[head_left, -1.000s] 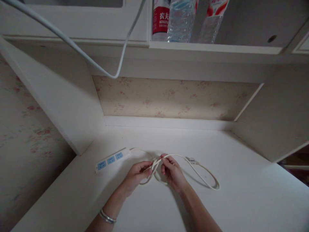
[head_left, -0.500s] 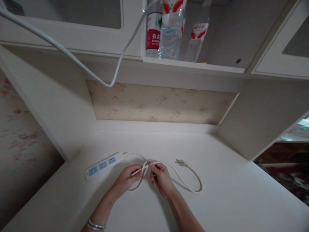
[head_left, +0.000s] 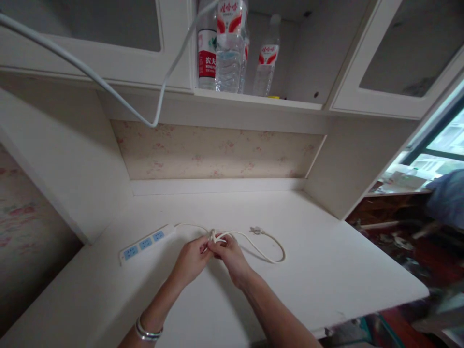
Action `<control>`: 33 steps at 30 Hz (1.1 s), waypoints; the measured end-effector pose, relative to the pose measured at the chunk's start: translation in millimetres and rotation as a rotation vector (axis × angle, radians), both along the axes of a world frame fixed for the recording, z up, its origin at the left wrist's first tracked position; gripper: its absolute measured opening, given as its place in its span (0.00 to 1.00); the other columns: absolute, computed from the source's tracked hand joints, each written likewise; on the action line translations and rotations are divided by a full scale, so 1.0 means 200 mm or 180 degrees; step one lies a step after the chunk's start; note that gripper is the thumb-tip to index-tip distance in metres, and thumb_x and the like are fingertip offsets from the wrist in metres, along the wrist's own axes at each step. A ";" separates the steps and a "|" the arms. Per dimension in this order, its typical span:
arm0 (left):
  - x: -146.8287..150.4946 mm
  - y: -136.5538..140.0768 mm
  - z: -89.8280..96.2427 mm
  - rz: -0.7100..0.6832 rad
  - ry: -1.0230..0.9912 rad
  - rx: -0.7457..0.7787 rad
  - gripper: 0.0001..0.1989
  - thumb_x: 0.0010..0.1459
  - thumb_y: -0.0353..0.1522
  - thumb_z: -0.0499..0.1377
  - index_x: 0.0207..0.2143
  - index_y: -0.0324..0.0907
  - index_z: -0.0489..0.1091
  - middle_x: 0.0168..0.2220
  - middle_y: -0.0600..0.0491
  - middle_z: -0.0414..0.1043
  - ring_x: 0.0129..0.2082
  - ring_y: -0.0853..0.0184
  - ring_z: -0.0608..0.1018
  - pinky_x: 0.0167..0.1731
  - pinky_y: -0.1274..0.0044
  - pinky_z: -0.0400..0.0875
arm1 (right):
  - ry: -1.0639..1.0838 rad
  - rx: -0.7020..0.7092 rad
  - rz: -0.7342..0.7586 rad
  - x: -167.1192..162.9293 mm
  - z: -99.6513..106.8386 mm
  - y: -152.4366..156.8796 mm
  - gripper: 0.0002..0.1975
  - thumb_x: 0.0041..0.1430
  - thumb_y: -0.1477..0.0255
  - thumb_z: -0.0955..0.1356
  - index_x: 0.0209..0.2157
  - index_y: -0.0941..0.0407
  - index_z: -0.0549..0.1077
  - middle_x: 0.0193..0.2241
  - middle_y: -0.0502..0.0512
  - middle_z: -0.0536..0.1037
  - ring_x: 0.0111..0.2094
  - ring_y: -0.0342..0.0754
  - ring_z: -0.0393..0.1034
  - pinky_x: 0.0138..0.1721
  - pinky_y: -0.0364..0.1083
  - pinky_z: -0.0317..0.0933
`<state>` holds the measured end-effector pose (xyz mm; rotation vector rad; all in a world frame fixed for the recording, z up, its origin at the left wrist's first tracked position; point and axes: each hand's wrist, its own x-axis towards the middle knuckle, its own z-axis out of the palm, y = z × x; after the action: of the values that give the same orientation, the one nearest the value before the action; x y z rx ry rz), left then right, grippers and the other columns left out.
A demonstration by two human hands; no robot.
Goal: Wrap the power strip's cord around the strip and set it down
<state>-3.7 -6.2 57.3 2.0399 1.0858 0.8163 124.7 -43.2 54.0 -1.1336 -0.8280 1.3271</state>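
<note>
At lower centre, left hand (head_left: 192, 262) and right hand (head_left: 232, 258) pinch the thin cream plastic cord (head_left: 213, 235); slackening could unravel it.

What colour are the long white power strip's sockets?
Its three sockets are light blue (head view).

Toward the left edge of the surface (head_left: 326, 275) lay one power strip (head_left: 147, 243) with three sockets (head_left: 158, 236); farther right, one cord (head_left: 213, 235), one plug (head_left: 257, 231) and two hands (head_left: 191, 261). Behind the front edge of the shelf (head_left: 253, 99) stood at least four bottles (head_left: 229, 53).
</note>
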 end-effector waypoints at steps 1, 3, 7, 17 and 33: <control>0.00 -0.01 0.00 0.0015 0.0061 0.0062 0.07 0.55 0.33 0.53 0.26 0.40 0.65 0.21 0.59 0.62 0.21 0.72 0.63 0.22 0.80 0.51 | 0.0083 -0.0043 -0.0016 0.00 0.00 0.00 0.19 0.43 0.66 0.75 0.37 0.58 0.71 0.27 0.49 0.73 0.30 0.44 0.68 0.35 0.43 0.60; 0.00 -0.02 -0.01 0.0105 0.0196 0.0172 0.07 0.54 0.32 0.53 0.24 0.41 0.63 0.20 0.59 0.60 0.21 0.72 0.62 0.22 0.80 0.50 | 0.0251 -0.0173 -0.0074 0.00 -0.01 -0.01 0.15 0.42 0.69 0.73 0.34 0.58 0.71 0.26 0.49 0.73 0.28 0.43 0.67 0.36 0.44 0.61; -0.01 -0.04 -0.03 0.0003 0.0169 0.0058 0.11 0.55 0.36 0.54 0.23 0.41 0.61 0.20 0.60 0.57 0.22 0.72 0.61 0.22 0.80 0.51 | 0.0496 -0.0287 -0.0198 0.00 -0.01 -0.02 0.10 0.41 0.73 0.71 0.29 0.59 0.71 0.25 0.50 0.74 0.27 0.43 0.67 0.36 0.45 0.61; -0.10 0.04 -0.01 0.0374 -0.0270 0.0013 0.18 0.58 0.46 0.52 0.25 0.41 0.65 0.22 0.57 0.62 0.25 0.69 0.66 0.26 0.79 0.58 | 0.0878 -0.0298 -0.0070 0.11 -0.07 -0.02 0.11 0.44 0.66 0.71 0.24 0.60 0.72 0.20 0.50 0.71 0.23 0.40 0.63 0.30 0.41 0.57; -0.35 0.08 0.09 0.1213 -0.3016 -0.0702 0.15 0.56 0.39 0.58 0.25 0.42 0.56 0.21 0.62 0.55 0.19 0.76 0.61 0.19 0.82 0.60 | 0.0748 -0.0347 -0.0541 0.38 -0.24 -0.07 0.15 0.51 0.59 0.68 0.25 0.56 0.66 0.19 0.48 0.68 0.20 0.41 0.64 0.26 0.42 0.60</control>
<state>-73.4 9.8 74.9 1.0254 0.9249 1.5517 200.0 -57.3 6.9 -1.0820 -0.4825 1.3446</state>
